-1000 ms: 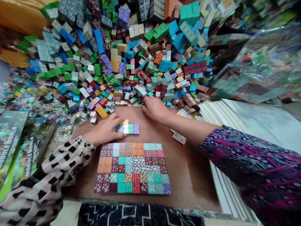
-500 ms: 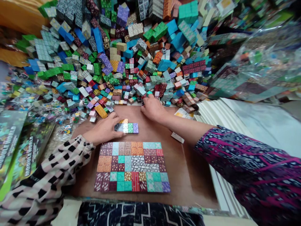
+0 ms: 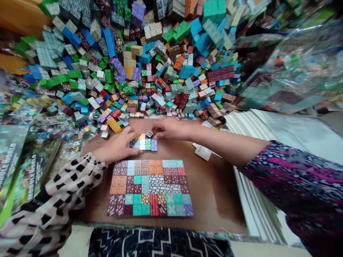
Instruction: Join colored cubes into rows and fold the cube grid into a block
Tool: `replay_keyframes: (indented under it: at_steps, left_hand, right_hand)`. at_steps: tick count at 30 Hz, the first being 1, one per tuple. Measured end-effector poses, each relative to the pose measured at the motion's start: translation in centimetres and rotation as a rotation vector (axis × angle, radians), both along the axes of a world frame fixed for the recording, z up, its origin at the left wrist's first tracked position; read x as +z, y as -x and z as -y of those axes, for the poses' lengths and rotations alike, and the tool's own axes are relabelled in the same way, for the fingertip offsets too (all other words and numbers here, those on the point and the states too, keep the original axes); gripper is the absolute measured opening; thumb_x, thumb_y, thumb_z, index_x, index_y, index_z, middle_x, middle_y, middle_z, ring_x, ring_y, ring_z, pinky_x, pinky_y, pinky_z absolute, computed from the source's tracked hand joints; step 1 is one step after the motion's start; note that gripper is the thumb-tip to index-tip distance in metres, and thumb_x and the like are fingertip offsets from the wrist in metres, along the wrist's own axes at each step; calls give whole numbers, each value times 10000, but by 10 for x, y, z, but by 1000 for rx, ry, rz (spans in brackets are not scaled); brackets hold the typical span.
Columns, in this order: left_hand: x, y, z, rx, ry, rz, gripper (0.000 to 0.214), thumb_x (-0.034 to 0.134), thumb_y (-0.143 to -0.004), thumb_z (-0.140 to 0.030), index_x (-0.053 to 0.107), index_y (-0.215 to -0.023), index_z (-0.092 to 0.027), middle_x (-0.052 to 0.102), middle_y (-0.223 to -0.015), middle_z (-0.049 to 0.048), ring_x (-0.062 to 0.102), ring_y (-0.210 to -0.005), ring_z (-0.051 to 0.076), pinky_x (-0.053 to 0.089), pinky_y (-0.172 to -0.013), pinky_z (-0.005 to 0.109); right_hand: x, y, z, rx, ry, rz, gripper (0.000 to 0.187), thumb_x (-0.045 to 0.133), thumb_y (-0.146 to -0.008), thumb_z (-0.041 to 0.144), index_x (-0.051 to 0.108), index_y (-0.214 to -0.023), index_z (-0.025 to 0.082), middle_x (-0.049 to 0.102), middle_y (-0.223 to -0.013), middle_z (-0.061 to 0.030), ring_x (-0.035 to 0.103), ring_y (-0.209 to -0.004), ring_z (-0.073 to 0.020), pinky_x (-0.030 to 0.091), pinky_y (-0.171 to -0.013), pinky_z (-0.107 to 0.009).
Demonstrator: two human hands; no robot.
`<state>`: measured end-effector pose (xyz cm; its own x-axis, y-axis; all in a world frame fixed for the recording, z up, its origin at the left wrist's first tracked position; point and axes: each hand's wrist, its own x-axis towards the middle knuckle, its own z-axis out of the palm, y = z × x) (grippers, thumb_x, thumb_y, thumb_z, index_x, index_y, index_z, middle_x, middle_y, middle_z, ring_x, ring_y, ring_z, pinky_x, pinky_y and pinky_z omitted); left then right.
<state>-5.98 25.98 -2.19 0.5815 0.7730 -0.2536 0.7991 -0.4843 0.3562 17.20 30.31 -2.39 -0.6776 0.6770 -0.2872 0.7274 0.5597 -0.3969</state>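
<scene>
My left hand (image 3: pixel 119 143) lies on the board with thumb and fingers curved around the left end of a small cluster of patterned cube blocks (image 3: pixel 148 144). White, green, purple and yellow cubes show in that cluster; its left end is partly covered by the hand. Just behind it, my right hand (image 3: pixel 171 129) pinches a small dark block with a white mark (image 3: pixel 149 134) at its fingertips. Nearer to me rests a flat rectangular panel of patterned blocks (image 3: pixel 150 188), touched by neither hand.
A large heap of coloured blocks (image 3: pixel 128 71) fills the back of the brown board (image 3: pixel 211 200). Printed booklets (image 3: pixel 34 171) lie at left, stacked white sheets (image 3: pixel 249 171) at right. A clear plastic bag (image 3: pixel 302 71) is at far right, and a white paper slip (image 3: pixel 203 152) lies under my right forearm.
My right hand has drawn back from the heap's front edge toward the small cluster, bringing the dark block with it. My left hand stays at the cluster. The paper slip has shifted slightly.
</scene>
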Motion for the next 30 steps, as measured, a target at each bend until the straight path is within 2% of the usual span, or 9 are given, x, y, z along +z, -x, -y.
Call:
replay_keyframes:
  at_steps: [8, 15, 17, 23, 27, 30]
  left_hand:
    - [2, -1, 1, 0, -3, 4, 575, 613, -780, -413, 504, -1320, -248, 490, -1152, 84, 534, -1049, 269, 433, -937, 425]
    - [2, -1, 1, 4, 20, -4, 614, 604, -786, -437, 468, -1353, -244, 481, -1189, 88, 532, -1077, 273, 422, -960, 427]
    - [2, -1, 1, 5, 23, -9, 601, 599, -789, -428, 476, -1344, -231, 480, -1193, 91, 534, -1077, 273, 417, -966, 427]
    - [2, -1, 1, 2, 3, -22, 598, 593, -795, -449, 479, -1338, -224, 480, -1196, 99, 538, -1063, 273, 429, -951, 419]
    - [2, -2, 1, 9, 4, -14, 590, 599, -791, -445, 504, -1309, -178, 482, -1220, 117, 538, -1058, 277, 433, -946, 424]
    - [2, -2, 2, 6, -1, -10, 593, 605, -787, -432, 497, -1319, -193, 480, -1224, 111, 538, -1055, 271, 430, -946, 421]
  right_hand:
    - [-5, -5, 0, 3, -27, -104, 184, 572, -820, 135, 661, -980, 113, 664, -990, -81, 564, -841, -157, 407, -758, -254]
    - [-9, 2, -5, 100, 76, -241, 320, 530, -802, 116, 637, -1102, 144, 669, -951, -54, 564, -779, -140, 412, -701, -247]
    - [-10, 2, -6, 89, 89, -243, 356, 545, -787, 120, 625, -1132, 159, 671, -984, -51, 568, -796, -142, 415, -716, -248]
    - [-11, 4, 1, 50, 96, -205, 295, 477, -834, 98, 658, -1063, 142, 673, -1026, -61, 569, -827, -135, 421, -778, -249]
    - [-7, 3, 2, 96, 171, -224, 313, 501, -838, 153, 645, -1116, 162, 665, -1099, -58, 584, -914, -157, 434, -829, -264]
    - [-1, 2, 4, 101, 176, -206, 362, 517, -831, 209, 617, -1179, 192, 643, -1157, -60, 585, -975, -193, 440, -861, -301]
